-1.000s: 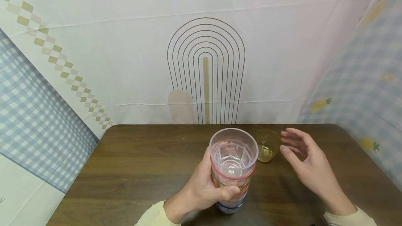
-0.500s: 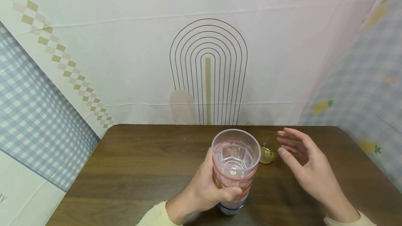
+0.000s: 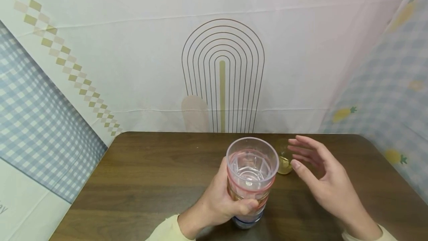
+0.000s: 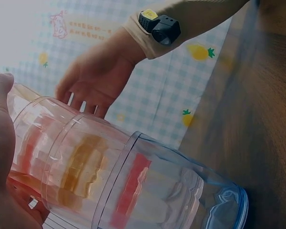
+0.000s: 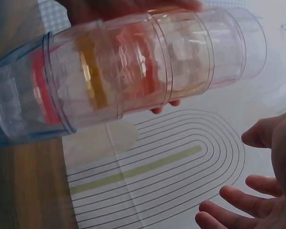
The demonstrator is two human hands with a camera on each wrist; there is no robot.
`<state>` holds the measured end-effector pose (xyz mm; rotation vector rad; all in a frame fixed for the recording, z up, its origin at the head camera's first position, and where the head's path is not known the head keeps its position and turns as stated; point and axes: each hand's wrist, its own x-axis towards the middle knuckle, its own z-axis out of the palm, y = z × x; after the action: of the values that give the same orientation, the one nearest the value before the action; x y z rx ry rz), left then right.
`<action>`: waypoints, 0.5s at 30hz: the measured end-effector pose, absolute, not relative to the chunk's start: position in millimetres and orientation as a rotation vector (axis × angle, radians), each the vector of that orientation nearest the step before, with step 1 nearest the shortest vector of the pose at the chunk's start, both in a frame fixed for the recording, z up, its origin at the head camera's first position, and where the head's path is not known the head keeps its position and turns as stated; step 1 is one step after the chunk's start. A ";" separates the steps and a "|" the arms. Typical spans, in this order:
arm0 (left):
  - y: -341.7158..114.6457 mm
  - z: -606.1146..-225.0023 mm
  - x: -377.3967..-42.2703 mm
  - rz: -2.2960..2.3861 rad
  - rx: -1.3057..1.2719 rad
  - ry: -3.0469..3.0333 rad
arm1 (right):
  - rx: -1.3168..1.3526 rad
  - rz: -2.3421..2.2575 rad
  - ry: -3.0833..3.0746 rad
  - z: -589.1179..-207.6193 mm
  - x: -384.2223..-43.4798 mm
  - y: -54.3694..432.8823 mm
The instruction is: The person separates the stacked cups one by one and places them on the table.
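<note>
My left hand [image 3: 217, 202] wraps round a tall stack of nested see-through plastic cups [image 3: 250, 189], thumb across the near side. The top cup is clear; pink, amber and red bands show lower down, and a blue cup forms the bottom, as the left wrist view of the stack [image 4: 86, 162] shows. To the right, my right hand [image 3: 326, 177] is raised with fingers spread, holding nothing. Behind its fingertips, a see-through yellow cup [image 3: 284, 166] stands on the table, partly covered by them. In the right wrist view a gap separates that hand [image 5: 250, 195] from the stack.
The dark wooden table [image 3: 150, 166] ends at a white cloth backdrop [image 3: 143, 66] with printed arches. Blue checked cloth hangs at the left [image 3: 36, 122] and right [image 3: 378, 96]. A black wrist camera [image 4: 162, 29] sits on the right sleeve.
My right hand has drifted left toward the stack and now covers more of the yellow cup. The left hand keeps its hold on the stack, and the head view has shifted slightly.
</note>
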<state>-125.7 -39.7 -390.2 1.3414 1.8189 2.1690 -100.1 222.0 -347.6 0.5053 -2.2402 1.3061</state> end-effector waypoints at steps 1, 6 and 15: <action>-39.6 -390.2 -125.7 2.170 1.334 1.817 | 0.521 1.309 -2.239 -346.5 -99.7 220.9; -39.4 -390.8 -125.9 2.177 1.331 1.803 | 0.586 1.300 -2.254 -340.9 -97.5 216.5; -38.6 -391.7 -126.7 2.186 1.346 1.779 | 0.672 1.322 -2.254 -334.3 -92.3 209.5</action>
<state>-126.7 -38.6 -391.7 1.3460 1.7794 2.1865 -92.3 209.5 -334.3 0.6719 -2.2544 1.3223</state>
